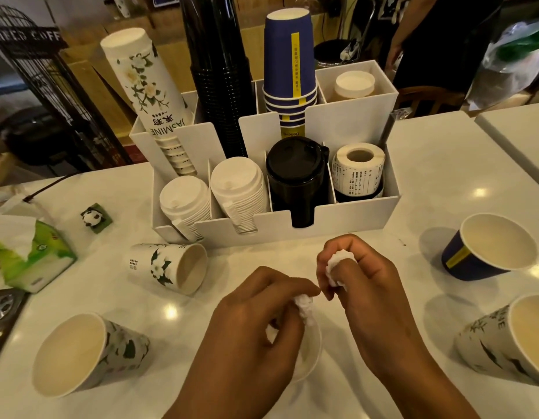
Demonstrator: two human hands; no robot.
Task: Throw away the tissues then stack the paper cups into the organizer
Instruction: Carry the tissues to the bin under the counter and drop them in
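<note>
White tabletop point(443, 182) lies bare between the organizer point(292, 228) and frame bottom. At lower centre, the left hand point(253, 325) pinches one crumpled tissue point(304, 306); the right hand point(359, 276) clutches another wad point(337, 264).

Both hands, left point(256, 316) and right point(356, 273), fingers curled, pinching.

We see the left hand point(256, 322) pinching a crumpled tissue point(304, 306) over a small white cup point(310, 352) on the white table point(443, 182), while the right hand point(356, 276) grips a second tissue wad point(337, 264) just beside it. Around them we find floral cups, one lying on its side point(168, 267) and two tilted point(87, 352) point(510, 340), and a blue cup point(488, 246). Behind the hands we see the white organizer point(292, 225) holding stacked cups and lids, and a tissue pack point(29, 255) at the left.
</note>
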